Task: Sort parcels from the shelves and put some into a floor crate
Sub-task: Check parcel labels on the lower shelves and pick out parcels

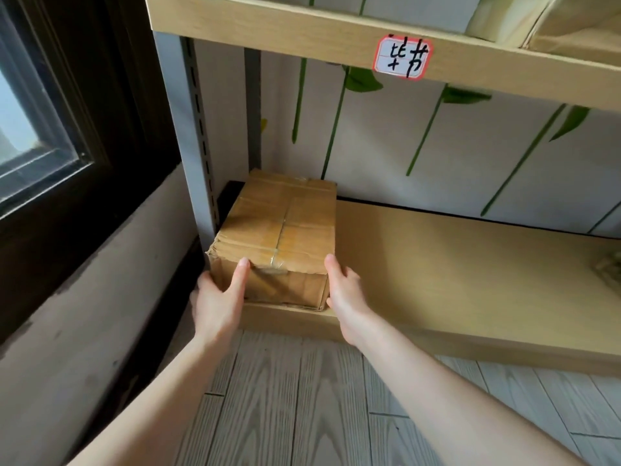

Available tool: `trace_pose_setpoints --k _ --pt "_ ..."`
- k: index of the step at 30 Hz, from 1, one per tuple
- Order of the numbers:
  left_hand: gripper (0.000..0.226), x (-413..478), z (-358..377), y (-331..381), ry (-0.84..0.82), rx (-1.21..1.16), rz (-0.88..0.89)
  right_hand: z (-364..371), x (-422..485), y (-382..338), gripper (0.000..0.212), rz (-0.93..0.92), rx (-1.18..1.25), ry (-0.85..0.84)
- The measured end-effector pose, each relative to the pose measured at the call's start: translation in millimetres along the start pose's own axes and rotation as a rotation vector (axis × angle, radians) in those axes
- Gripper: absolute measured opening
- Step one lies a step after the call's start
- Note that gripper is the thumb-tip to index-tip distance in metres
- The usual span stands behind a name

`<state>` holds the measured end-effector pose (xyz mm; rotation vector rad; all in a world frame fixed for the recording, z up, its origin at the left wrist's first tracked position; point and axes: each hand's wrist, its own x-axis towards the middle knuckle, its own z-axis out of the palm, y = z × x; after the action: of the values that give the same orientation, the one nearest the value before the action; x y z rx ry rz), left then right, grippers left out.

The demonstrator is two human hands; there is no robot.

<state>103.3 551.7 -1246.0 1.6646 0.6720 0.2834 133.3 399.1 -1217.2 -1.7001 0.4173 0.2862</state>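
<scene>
A worn, taped cardboard parcel (279, 230) sits at the left end of the bottom shelf (453, 264), against the grey metal upright. My left hand (218, 297) grips its front left corner, thumb up the front face and fingers round the left side. My right hand (346, 294) grips the front right corner, thumb at the top edge, fingers hidden along the right side. The parcel rests on the shelf board. No floor crate is in view.
The upper shelf (302, 35) carries a red-bordered handwritten label (403, 57) and pale parcels above. A crumpled brown thing (610, 270) shows at the right edge of the bottom shelf. A dark-framed window (50, 129) and wall stand left. Wood-plank floor (302, 398) lies below.
</scene>
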Motion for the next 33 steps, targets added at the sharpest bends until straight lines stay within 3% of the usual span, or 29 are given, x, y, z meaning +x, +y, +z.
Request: trace_pose_setpoints --k 3,6,10,13,17,21,23,25,27,30,33 --pt "0.069 -16.1 -9.1 -0.3 -0.017 -0.071 0.052 -8.0 -5.5 3.3 0.061 0.027 -0.020 0.016" --pt "0.033 -39.0 -17.3 6.1 -0.004 -0.196 0.116 -23.6 -18.9 10.1 0.048 0.077 0.011 0.021" --pt "0.027 -66.9 -21.8 24.9 -0.038 -0.343 0.141 -43.5 -35.0 22.6 0.041 0.102 0.023 -0.046" --pt "0.023 -76.1 -19.0 33.5 -0.055 -0.301 0.184 -56.5 -42.8 11.8 0.044 -0.112 -0.252 0.060" --pt "0.014 -86.9 -8.0 46.2 -0.121 -0.261 0.197 -56.3 -62.9 -31.4 0.050 -0.454 -0.183 0.054" --pt "0.008 -102.4 7.6 55.9 -0.115 -0.212 0.237 -36.4 -71.2 -46.4 0.076 -0.494 -0.335 -0.035" --pt "0.008 -102.0 11.7 55.6 -0.092 -0.283 0.189 -37.8 -69.1 -43.2 0.062 -0.500 -0.361 0.018" --pt "0.013 -95.7 15.2 49.0 -0.125 -0.367 0.053 -49.8 -66.9 -37.9 0.046 -0.487 -0.275 0.068" --pt "0.030 -87.4 20.1 38.9 -0.245 -0.227 -0.048 -63.4 -66.8 -28.5 0.041 -0.424 -0.177 0.069" --pt "0.054 -85.4 23.8 33.4 -0.570 -0.057 -0.225 -77.9 -67.9 -7.4 0.049 -0.365 -0.039 0.048" --pt "0.076 -85.5 24.3 28.0 -0.685 -0.059 -0.353 -92.0 -70.9 8.9 0.056 -0.360 0.078 0.025"
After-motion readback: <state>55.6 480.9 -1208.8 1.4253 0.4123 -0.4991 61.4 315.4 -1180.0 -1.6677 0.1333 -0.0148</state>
